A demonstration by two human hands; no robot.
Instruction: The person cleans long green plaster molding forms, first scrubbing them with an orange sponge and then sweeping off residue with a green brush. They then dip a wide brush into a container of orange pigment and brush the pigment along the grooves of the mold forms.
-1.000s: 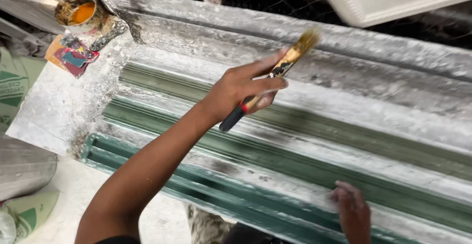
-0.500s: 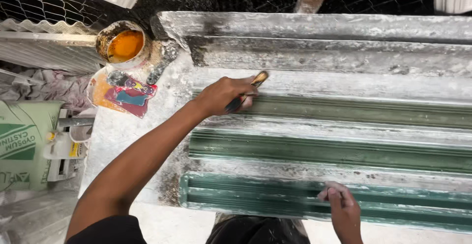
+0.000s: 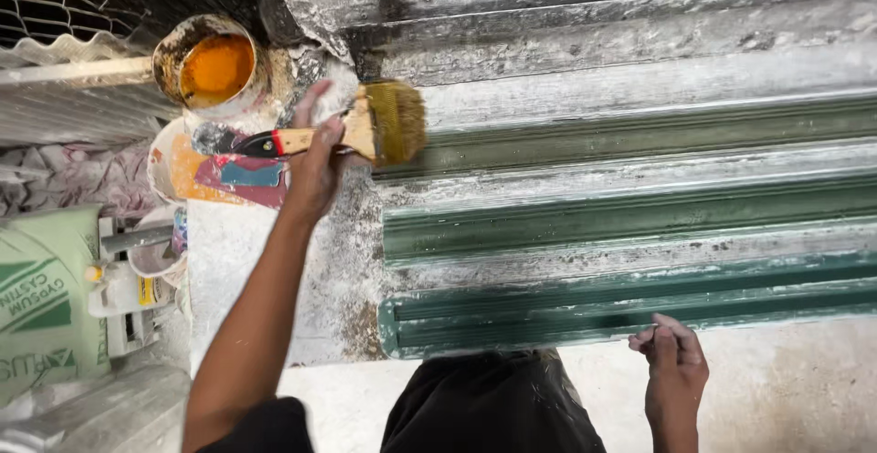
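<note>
My left hand (image 3: 315,165) grips a wide paintbrush (image 3: 395,122) by its wooden and red handle. The yellowish bristles rest on the left end of a long green ribbed mould (image 3: 639,215) crusted with white plaster. A round can of orange liquid (image 3: 215,69) stands just beyond and to the left of that hand. My right hand (image 3: 674,362) hangs at the mould's near edge with its fingers loosely curled and holds nothing.
A green and white sack (image 3: 41,298) lies at the left beside a small plastic bottle (image 3: 119,293). Colourful wrappers (image 3: 228,174) sit under the brush handle. Wire mesh (image 3: 55,5) fills the top left corner. White dusty floor (image 3: 786,398) runs along the near side.
My left hand has carried the brush leftward along the mould to its end, close to the orange can. The brush now lies flat with its bristles pointing right. My right hand has hardly moved.
</note>
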